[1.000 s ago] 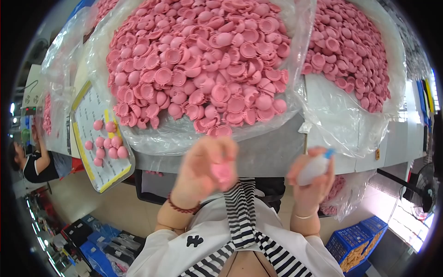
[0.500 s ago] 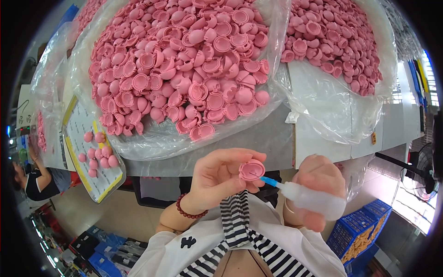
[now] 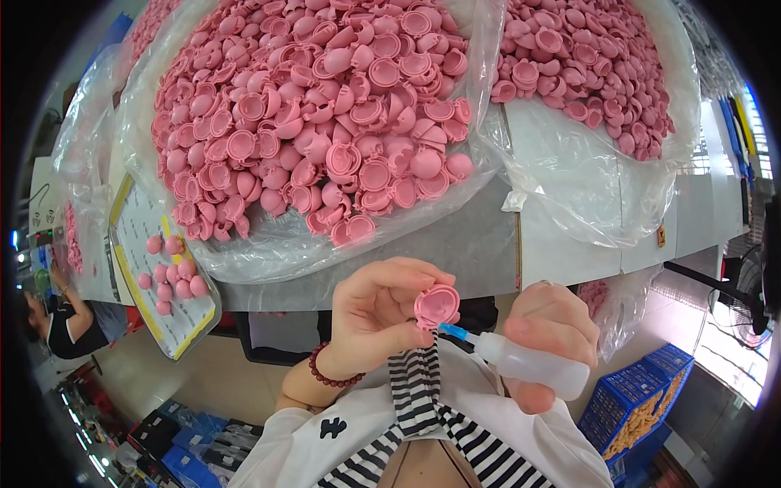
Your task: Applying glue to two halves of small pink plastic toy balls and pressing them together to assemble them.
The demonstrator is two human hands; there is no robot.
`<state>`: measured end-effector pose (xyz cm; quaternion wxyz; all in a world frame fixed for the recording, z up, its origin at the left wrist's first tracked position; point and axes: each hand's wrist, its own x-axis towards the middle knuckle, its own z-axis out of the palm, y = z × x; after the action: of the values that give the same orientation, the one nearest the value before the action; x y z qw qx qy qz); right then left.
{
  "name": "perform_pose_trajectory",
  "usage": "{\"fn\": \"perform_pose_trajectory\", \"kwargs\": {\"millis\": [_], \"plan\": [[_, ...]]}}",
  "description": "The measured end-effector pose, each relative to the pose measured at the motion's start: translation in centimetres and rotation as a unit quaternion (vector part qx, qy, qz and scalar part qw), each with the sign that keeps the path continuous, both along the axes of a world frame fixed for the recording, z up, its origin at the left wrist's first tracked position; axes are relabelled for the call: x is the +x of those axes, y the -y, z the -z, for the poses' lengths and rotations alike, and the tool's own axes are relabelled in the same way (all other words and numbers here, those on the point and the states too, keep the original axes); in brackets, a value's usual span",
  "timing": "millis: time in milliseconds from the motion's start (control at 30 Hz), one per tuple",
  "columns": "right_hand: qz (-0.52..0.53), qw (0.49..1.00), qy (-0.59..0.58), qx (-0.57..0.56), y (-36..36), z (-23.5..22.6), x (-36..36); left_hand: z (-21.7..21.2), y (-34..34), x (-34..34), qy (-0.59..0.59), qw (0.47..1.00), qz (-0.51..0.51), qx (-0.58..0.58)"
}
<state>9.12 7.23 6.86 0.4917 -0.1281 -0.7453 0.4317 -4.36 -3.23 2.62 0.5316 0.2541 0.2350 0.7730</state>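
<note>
Between thumb and fingers, my left hand (image 3: 376, 307) grips a pink plastic half shell (image 3: 437, 306), its hollow side showing. My right hand (image 3: 556, 337) is closed around a translucent white squeeze bottle (image 3: 533, 363). The bottle's blue needle tip (image 3: 453, 331) points left, at the lower rim of the shell; whether it touches cannot be made out. Beyond my hands, a large heap of similar pink half shells (image 3: 301, 122) lies on clear plastic sheeting (image 3: 317, 252) on the grey table (image 3: 325, 294).
A white tray with yellow edging (image 3: 175, 325) holds several pink balls (image 3: 184, 289) at the left. Another heap of pink shells (image 3: 582, 65) lies far right. Blue crates (image 3: 622, 403) stand lower right near a black fan (image 3: 736, 305). Another person (image 3: 69, 321) sits far left.
The shell in my left hand has turned and shifted slightly left. My right hand and the bottle have moved a little left and down, and the needle has shifted from inside the shell to its lower rim.
</note>
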Motion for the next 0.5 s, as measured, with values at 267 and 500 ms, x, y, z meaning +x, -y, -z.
{"fn": "perform_pose_trajectory", "kwargs": {"millis": [267,500], "plan": [[0.02,1.0,-0.004,0.005,-0.08,-0.01,-0.5,0.06,0.05,0.05,-0.01,1.0,-0.001,0.003],[0.03,0.999,-0.019,-0.017,-0.04,0.06,-0.46,-0.2,-0.06,-0.07,-0.015,1.0,-0.015,0.005]]}}
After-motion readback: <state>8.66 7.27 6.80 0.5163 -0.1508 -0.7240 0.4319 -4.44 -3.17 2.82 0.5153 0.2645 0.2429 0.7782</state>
